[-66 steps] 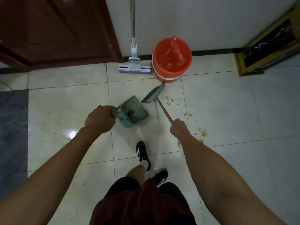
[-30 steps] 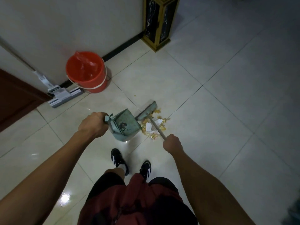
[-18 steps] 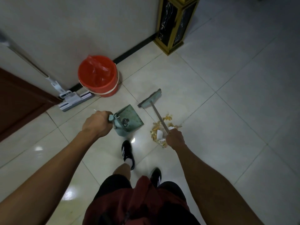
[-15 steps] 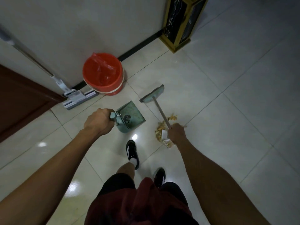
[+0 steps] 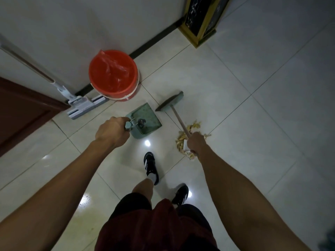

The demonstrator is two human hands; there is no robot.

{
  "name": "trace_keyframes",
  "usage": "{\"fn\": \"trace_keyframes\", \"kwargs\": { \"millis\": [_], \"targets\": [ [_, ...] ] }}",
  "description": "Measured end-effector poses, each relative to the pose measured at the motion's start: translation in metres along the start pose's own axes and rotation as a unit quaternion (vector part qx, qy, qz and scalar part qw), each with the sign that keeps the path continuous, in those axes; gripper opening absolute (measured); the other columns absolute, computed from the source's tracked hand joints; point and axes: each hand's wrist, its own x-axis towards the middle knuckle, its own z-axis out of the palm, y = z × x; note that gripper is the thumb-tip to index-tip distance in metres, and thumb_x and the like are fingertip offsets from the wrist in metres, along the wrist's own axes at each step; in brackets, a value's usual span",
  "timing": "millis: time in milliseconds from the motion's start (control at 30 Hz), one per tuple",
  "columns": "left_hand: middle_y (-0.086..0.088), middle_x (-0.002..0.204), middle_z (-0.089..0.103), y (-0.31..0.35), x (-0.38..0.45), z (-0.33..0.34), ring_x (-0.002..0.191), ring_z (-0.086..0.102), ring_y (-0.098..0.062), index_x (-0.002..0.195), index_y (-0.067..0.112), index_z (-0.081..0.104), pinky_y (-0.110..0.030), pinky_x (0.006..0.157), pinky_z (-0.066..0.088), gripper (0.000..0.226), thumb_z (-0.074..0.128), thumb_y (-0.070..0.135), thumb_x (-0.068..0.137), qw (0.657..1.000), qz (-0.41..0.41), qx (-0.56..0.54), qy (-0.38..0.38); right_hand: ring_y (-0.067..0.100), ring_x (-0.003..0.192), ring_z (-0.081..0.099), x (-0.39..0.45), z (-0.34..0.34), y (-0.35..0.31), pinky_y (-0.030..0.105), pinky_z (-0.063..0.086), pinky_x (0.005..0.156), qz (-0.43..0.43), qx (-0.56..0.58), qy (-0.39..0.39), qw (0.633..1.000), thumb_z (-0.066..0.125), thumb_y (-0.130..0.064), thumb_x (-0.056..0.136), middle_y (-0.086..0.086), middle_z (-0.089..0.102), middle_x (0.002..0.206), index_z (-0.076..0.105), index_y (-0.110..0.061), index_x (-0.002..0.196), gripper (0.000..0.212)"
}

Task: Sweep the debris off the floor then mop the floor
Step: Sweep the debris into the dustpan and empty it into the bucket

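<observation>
I am gripping the dustpan (image 5: 146,120) by its handle, left hand (image 5: 111,132) with fingers wrapped round it, keeping the pan's open edge turned toward 3 o'clock, where the debris (image 5: 183,140) lies heaped on the floor (image 5: 253,142). My right hand (image 5: 196,144) is holding the broom (image 5: 171,102) shaft, fingers curled round it, directly over the pile. The broom head is sitting at 12 o'clock, beyond the heap, probably placed to draw it back. The mop (image 5: 83,105) is leaning at 10 o'clock beside the red bucket (image 5: 113,75), awaiting the second stage.
</observation>
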Motion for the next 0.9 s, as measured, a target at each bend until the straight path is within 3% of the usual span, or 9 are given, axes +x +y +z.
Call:
{"fn": "trace_keyframes", "kwargs": {
  "millis": [33, 133, 200, 333, 467, 600, 700, 800, 900],
  "targets": [
    [-0.004, 0.093, 0.068, 0.003, -0.002, 0.001, 0.080, 0.065, -0.029, 0.102, 0.033, 0.067, -0.040, 0.068, 0.058, 0.019, 0.061, 0.020, 0.089, 1.000, 0.001, 0.001, -0.001, 0.031, 0.098, 0.067, -0.006, 0.001, 0.007, 0.032, 0.053, 0.072, 0.003, 0.002, -0.004, 1.000, 0.047, -0.007, 0.099, 0.015, 0.065, 0.107, 0.057, 0.008, 0.124, 0.031],
    [-0.004, 0.091, 0.067, 0.017, -0.010, 0.007, 0.079, 0.064, -0.030, 0.093, 0.033, 0.064, -0.039, 0.067, 0.057, 0.016, 0.060, 0.019, 0.087, 1.000, 0.006, 0.004, -0.001, 0.020, 0.060, 0.060, -0.014, 0.006, 0.034, 0.026, 0.047, 0.047, 0.023, 0.002, 0.000, 1.000, 0.049, -0.009, 0.098, 0.006, 0.058, 0.072, 0.060, 0.005, 0.113, 0.024],
    [-0.004, 0.089, 0.066, 0.027, -0.020, 0.015, 0.079, 0.064, -0.032, 0.089, 0.032, 0.063, -0.038, 0.067, 0.056, 0.015, 0.060, 0.018, 0.085, 1.000, 0.007, 0.007, 0.000, 0.019, 0.055, 0.059, -0.023, 0.010, 0.056, 0.029, 0.050, 0.046, 0.034, 0.015, 0.007, 0.999, 0.049, -0.007, 0.097, 0.007, 0.057, 0.068, 0.061, 0.005, 0.110, 0.021],
    [-0.006, 0.090, 0.068, 0.046, -0.050, 0.039, 0.079, 0.064, -0.032, 0.091, 0.030, 0.067, -0.039, 0.069, 0.057, 0.015, 0.061, 0.018, 0.083, 1.000, 0.007, 0.007, 0.015, 0.028, 0.067, 0.069, -0.045, 0.016, 0.111, 0.036, 0.058, 0.058, 0.044, 0.040, -0.001, 0.998, 0.051, -0.004, 0.094, 0.010, 0.059, 0.070, 0.061, 0.008, 0.110, 0.022],
    [-0.010, 0.095, 0.068, 0.069, -0.088, 0.072, 0.084, 0.064, -0.036, 0.097, 0.027, 0.070, -0.042, 0.073, 0.057, 0.016, 0.061, 0.020, 0.086, 0.999, 0.002, 0.009, 0.034, 0.026, 0.062, 0.066, -0.066, 0.023, 0.171, 0.033, 0.056, 0.056, 0.049, 0.025, -0.002, 0.998, 0.050, -0.004, 0.093, 0.010, 0.057, 0.072, 0.057, 0.005, 0.112, 0.022],
    [-0.011, 0.093, 0.069, 0.091, -0.136, 0.112, 0.082, 0.064, -0.037, 0.096, 0.027, 0.068, -0.036, 0.067, 0.051, 0.011, 0.061, 0.022, 0.089, 0.998, -0.012, 0.012, 0.060, 0.025, 0.064, 0.066, -0.082, 0.026, 0.228, 0.031, 0.053, 0.053, 0.043, 0.017, 0.000, 0.999, 0.051, -0.005, 0.093, 0.009, 0.055, 0.074, 0.057, 0.002, 0.113, 0.022],
    [-0.010, 0.092, 0.070, 0.101, -0.170, 0.136, 0.080, 0.063, -0.035, 0.099, 0.027, 0.069, -0.038, 0.067, 0.053, 0.014, 0.059, 0.021, 0.090, 0.997, -0.028, 0.005, 0.073, 0.030, 0.077, 0.070, -0.093, 0.024, 0.258, 0.036, 0.058, 0.063, 0.034, 0.013, 0.012, 0.999, 0.051, -0.007, 0.093, 0.012, 0.060, 0.084, 0.059, 0.002, 0.114, 0.024],
    [-0.011, 0.093, 0.070, 0.103, -0.201, 0.152, 0.081, 0.063, -0.037, 0.100, 0.027, 0.071, -0.040, 0.071, 0.055, 0.016, 0.060, 0.021, 0.090, 0.996, -0.048, -0.008, 0.080, 0.034, 0.103, 0.067, -0.106, 0.023, 0.274, 0.039, 0.057, 0.084, -0.023, -0.046, 0.052, 0.997, 0.053, -0.012, 0.093, 0.016, 0.065, 0.111, 0.058, 0.001, 0.113, 0.025],
    [-0.012, 0.099, 0.071, 0.097, -0.229, 0.160, 0.086, 0.065, -0.038, 0.105, 0.029, 0.073, -0.041, 0.074, 0.055, 0.021, 0.062, 0.021, 0.089, 0.992, -0.073, -0.031, 0.093, 0.031, 0.105, 0.065, -0.116, 0.028, 0.281, 0.037, 0.056, 0.087, -0.070, -0.097, 0.056, 0.991, 0.054, -0.016, 0.092, 0.013, 0.064, 0.115, 0.058, -0.005, 0.117, 0.027]
  ]
}}
